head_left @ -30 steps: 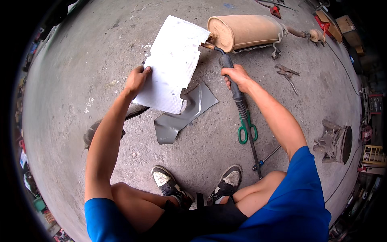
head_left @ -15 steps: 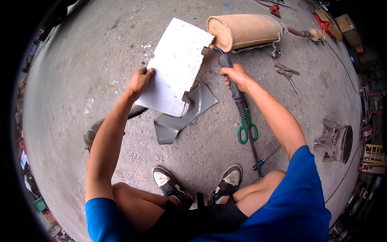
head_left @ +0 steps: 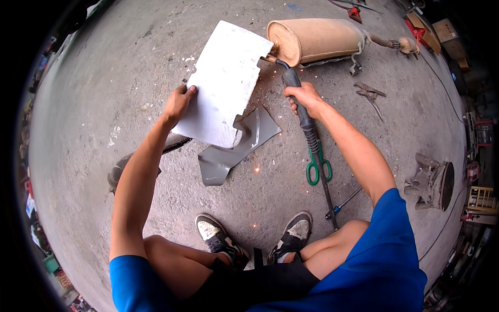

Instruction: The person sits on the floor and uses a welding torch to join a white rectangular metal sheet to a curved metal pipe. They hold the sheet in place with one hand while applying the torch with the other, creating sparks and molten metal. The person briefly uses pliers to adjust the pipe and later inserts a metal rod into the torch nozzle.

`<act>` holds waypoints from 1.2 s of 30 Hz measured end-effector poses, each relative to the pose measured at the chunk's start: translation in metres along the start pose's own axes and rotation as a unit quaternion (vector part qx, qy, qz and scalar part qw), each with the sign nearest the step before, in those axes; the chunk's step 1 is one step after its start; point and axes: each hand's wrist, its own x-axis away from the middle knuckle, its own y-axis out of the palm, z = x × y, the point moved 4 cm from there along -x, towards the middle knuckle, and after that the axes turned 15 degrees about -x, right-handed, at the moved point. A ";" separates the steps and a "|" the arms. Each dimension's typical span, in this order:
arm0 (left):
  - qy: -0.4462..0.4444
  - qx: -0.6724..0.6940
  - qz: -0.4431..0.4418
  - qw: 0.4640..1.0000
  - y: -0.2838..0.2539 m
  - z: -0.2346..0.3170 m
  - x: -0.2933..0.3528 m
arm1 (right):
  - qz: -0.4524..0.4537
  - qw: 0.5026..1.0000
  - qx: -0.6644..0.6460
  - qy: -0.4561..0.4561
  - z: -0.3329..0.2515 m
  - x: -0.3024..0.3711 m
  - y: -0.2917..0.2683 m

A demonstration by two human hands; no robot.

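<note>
Concrete floor (head_left: 171, 192) stretches under everything, speckled with pale splashes around the muffler (head_left: 330, 41), a tan drum lying on its side with its flat end toward the left and a rusty pipe running out to the right. White sheet (head_left: 218, 78), notched along its right edge, is held up left of the muffler, its upper right corner near the drum's flat end. The left hand (head_left: 180, 104) is clamped on the sheet's left margin, thumb on the near face. Welding torch (head_left: 291, 79) sits on the person's side of the muffler, its neck bent left past the drum's flat end; the tip is partly hidden at the sheet's edge, so contact cannot be told. The right hand (head_left: 305, 99) is wrapped firmly around the black handle. Grey metal piece (head_left: 228, 158), bent and angular, lies on the person's side of the muffler and to its left, partly under the sheet in this view. Round-faced metal part (head_left: 436, 182) rests well apart, nearer the person than the muffler and to its right. Green-handled shears (head_left: 309, 174) lie beneath the torch cable, between muffler and person. Pliers (head_left: 370, 93) lie near the muffler's right half, on the person's side. Tiny orange sparks (head_left: 257, 169) dot the space between muffler and person.
</note>
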 end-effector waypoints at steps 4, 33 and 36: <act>-0.028 -0.013 0.025 0.999 -0.019 -0.010 -0.003 | 0.004 1.000 -0.001 0.000 -0.001 0.001 -0.003; -0.001 -0.035 -0.035 0.999 -0.003 0.010 0.007 | 0.005 1.000 0.007 -0.005 -0.001 0.002 0.003; -0.004 -0.041 -0.029 0.999 -0.004 0.009 0.007 | 0.000 1.000 0.009 -0.003 -0.001 0.002 0.004</act>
